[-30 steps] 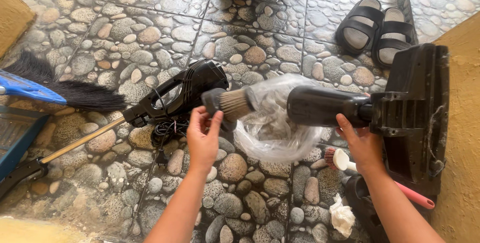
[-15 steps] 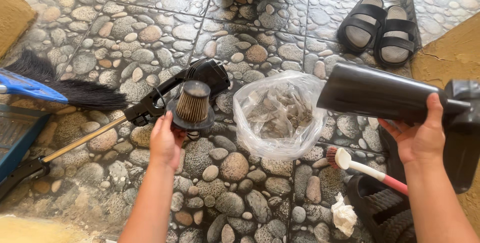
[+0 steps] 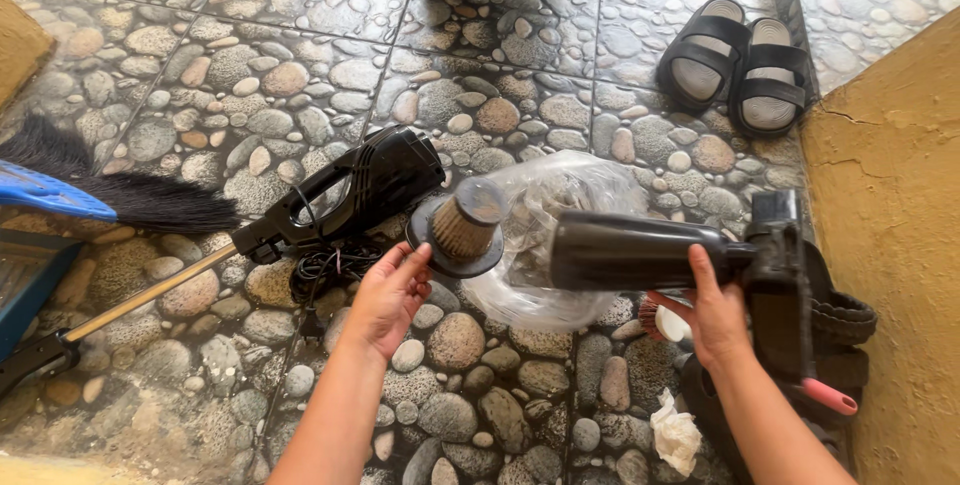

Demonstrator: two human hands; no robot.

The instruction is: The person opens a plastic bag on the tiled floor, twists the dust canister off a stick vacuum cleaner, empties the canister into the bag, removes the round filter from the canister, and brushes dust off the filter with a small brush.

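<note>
My left hand (image 3: 389, 290) grips the dark round base of a pleated tan vacuum filter (image 3: 461, 228) and holds it up over the pebble floor. My right hand (image 3: 714, 309) is closed on a black cylindrical dust canister (image 3: 632, 252), held level, its open end pointing left toward the filter. Between and below them lies a clear plastic bag (image 3: 540, 235) with grey dust inside. The black handheld vacuum body (image 3: 355, 185) lies left of the filter, with its coiled cord (image 3: 325, 270) beside it.
A broom with black bristles (image 3: 150, 200) and a blue dustpan (image 3: 30, 265) lie at left. A pair of black sandals (image 3: 735, 65) sits at top right. A small pink-handled brush (image 3: 828, 397), a crumpled tissue (image 3: 676, 435) and a yellow wall (image 3: 895, 245) are at right.
My left hand pulled the filter out of the canister, set it low by the vacuum body, then raised it again. My right hand swung the canister up and back level toward the bag.
</note>
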